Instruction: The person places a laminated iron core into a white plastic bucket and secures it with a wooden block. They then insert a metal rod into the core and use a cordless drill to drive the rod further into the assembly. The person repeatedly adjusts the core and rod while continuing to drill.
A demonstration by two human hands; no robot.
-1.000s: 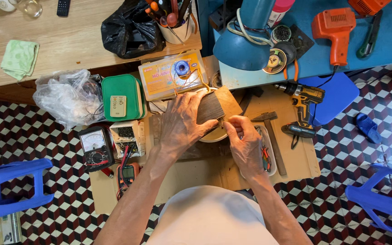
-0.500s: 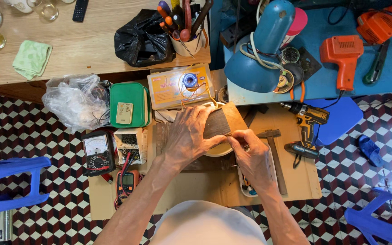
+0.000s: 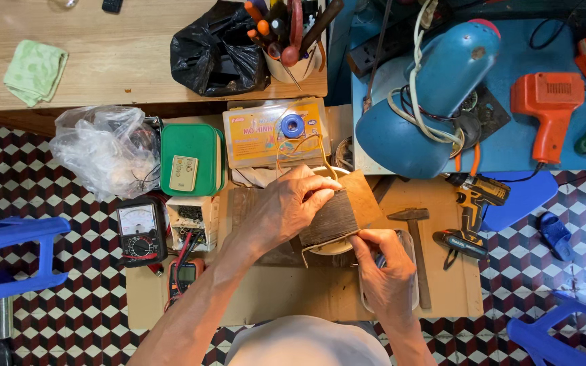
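The left hand (image 3: 289, 210) lies curled over the top of a dark, ribbed rectangular metal block (image 3: 330, 218), fingers wrapped round its far edge and thumb along the near side, pressing it down. The right hand (image 3: 388, 271) sits at the block's lower right corner, thumb and forefinger pinched together on something small; what they pinch cannot be made out. The block rests tilted on a white round bowl-like dish (image 3: 334, 247), in the middle of a flat sheet of brown cardboard (image 3: 272, 298) laid on a checkered tile floor (image 3: 55, 318).

Judging by the grip, the work at that corner goes best with the left hand keeping the block flat and steady while the right works with small, close movements, since the block overhangs the dish and could rock.

Room is tight. Just to the right lies a wooden-handled hammer (image 3: 415, 244), and beyond it a yellow and black cordless drill (image 3: 473, 210). To the left stand an open white cardboard box of small parts (image 3: 191, 217) and a black dial multimeter (image 3: 140, 230), with red leads trailing near the left forearm. Behind the block are an orange plastic parts case (image 3: 259, 135) with a blue roll of tape (image 3: 293, 125) on it, a green lidded box (image 3: 191, 159), and a large blue lamp shade (image 3: 428, 102). The clearest open space is the bare cardboard toward the person's lap. Blue plastic stools (image 3: 8, 257) stand well apart on either side.
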